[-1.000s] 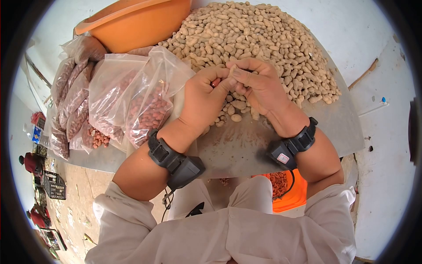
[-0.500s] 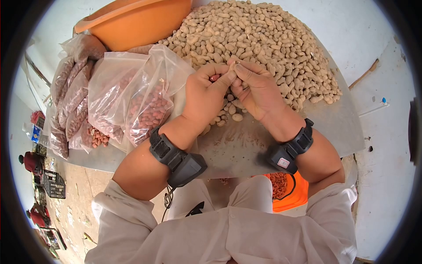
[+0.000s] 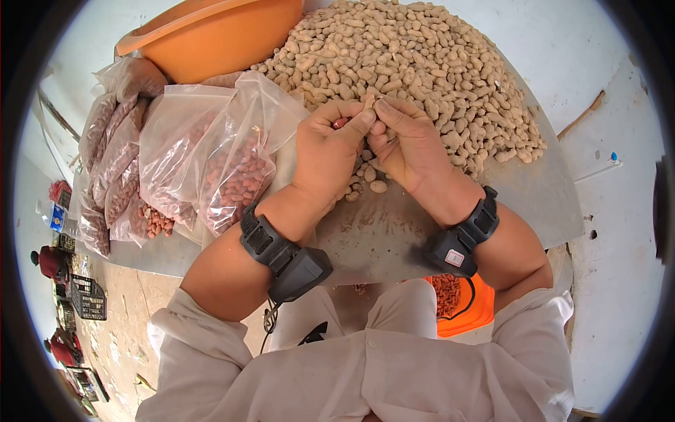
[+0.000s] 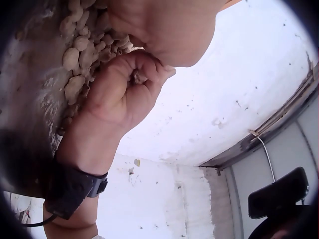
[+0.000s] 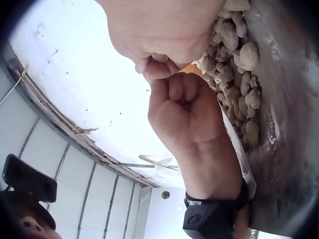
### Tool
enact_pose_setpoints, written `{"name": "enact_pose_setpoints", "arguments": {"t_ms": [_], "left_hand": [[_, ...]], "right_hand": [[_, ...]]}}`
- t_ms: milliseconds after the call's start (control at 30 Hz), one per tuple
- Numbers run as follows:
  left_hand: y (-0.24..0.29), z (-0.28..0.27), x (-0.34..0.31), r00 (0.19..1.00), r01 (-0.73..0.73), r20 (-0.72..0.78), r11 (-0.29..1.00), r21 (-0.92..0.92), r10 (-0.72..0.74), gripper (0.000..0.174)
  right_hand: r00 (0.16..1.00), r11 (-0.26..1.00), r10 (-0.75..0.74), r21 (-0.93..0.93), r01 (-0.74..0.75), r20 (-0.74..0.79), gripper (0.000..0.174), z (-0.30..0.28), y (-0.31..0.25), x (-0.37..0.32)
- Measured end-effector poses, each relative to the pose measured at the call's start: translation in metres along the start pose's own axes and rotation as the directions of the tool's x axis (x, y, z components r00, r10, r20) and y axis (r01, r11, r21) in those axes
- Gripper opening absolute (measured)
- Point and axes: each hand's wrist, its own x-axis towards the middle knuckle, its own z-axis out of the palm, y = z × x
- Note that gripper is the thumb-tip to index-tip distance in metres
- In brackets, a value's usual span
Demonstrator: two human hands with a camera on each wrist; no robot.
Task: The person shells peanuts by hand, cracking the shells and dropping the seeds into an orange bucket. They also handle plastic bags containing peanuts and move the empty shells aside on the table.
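Note:
Fingertip to fingertip, my left hand (image 3: 325,149) and right hand (image 3: 415,146) pinch a tan peanut (image 3: 370,100) between them at the near edge of the heap. A red peanut kernel (image 3: 340,123) shows within the curled forefinger of the left hand. In the left wrist view, the right hand (image 4: 117,94) has its fingers curled, with a small brownish piece (image 4: 139,76) inside the curl. The right wrist view shows the left hand (image 5: 189,114) with curled fingers; the peanut is hidden there. Just beyond both hands spreads a large heap of unshelled peanuts (image 3: 429,63).
An orange basin (image 3: 218,39) stands at the back left of the metal table (image 3: 380,239). Clear plastic bags (image 3: 239,169) of red kernels lie left of my left arm. Below the table edge sits an orange container (image 3: 470,309) with reddish pieces inside.
The right hand has tilted slightly, its thumb shifting higher on the peanut. Both hands stay together in nearly the same place, and the red kernel remains in the left hand.

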Motion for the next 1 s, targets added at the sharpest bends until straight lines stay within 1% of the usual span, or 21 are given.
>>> {"name": "enact_pose_setpoints", "arguments": {"t_ms": [67,167,333,433,467,567,633,667,733,833,933,1000], "left_hand": [[0.0,0.001,0.0,1.0,0.019,-0.009,0.999,-0.027,-0.019,0.009],[0.002,0.003,-0.001,0.999,0.048,-0.002,0.992,-0.114,-0.048,0.009],[0.001,0.001,0.0,0.999,0.044,0.025,0.982,-0.185,-0.04,0.008],[0.001,0.001,-0.001,0.998,0.058,0.042,0.969,-0.239,-0.049,0.009],[0.001,0.001,-0.001,0.997,0.065,0.046,0.964,-0.257,-0.055,0.009],[0.0,-0.004,0.003,0.987,0.154,0.106,0.92,-0.359,-0.124,0.01],[0.002,-0.004,0.003,0.98,0.182,0.138,0.925,-0.333,-0.143,0.01],[0.002,-0.004,0.003,0.977,0.194,0.152,0.927,-0.32,-0.152,0.01],[0.001,-0.005,0.003,0.974,0.215,0.134,0.923,-0.32,-0.18,0.013],[0.006,-0.003,0.001,0.957,0.291,0.12,0.891,-0.347,-0.266,0.017],[0.005,-0.005,0.003,0.927,0.375,0.147,0.819,-0.434,-0.346,0.02],[0.002,-0.009,0.006,0.902,0.426,0.172,0.752,-0.502,-0.397,0.022]], "right_hand": [[1.0,1.0,0.006,0.011,-0.006,0.013,0.009,-0.001,0.0,0.0],[0.998,0.999,0.016,0.03,-0.018,0.055,0.01,-0.003,-0.001,0.002],[0.996,0.994,0.033,0.105,-0.042,0.088,0.012,-0.01,0.001,0.006],[0.986,0.99,0.045,0.126,-0.066,0.16,0.013,-0.01,-0.001,0.006],[0.988,0.989,0.049,0.13,-0.069,0.149,0.013,-0.01,-0.001,0.005],[0.991,0.988,0.056,0.138,-0.072,0.118,0.013,-0.008,-0.001,0.004],[0.993,0.988,0.059,0.139,-0.073,0.103,0.012,-0.006,-0.003,0.003],[0.996,0.995,0.047,0.089,-0.054,0.078,0.012,-0.005,-0.004,0.003],[0.999,1.0,0.021,-0.012,-0.021,0.03,0.012,-0.003,-0.006,0.004],[0.996,0.956,-0.089,-0.277,0.093,0.026,0.013,-0.001,-0.006,0.003],[0.987,0.834,-0.157,-0.531,0.15,0.033,0.014,0.001,-0.007,0.0],[0.96,0.642,-0.233,-0.718,0.27,0.152,0.013,0.005,-0.009,-0.004]]}}
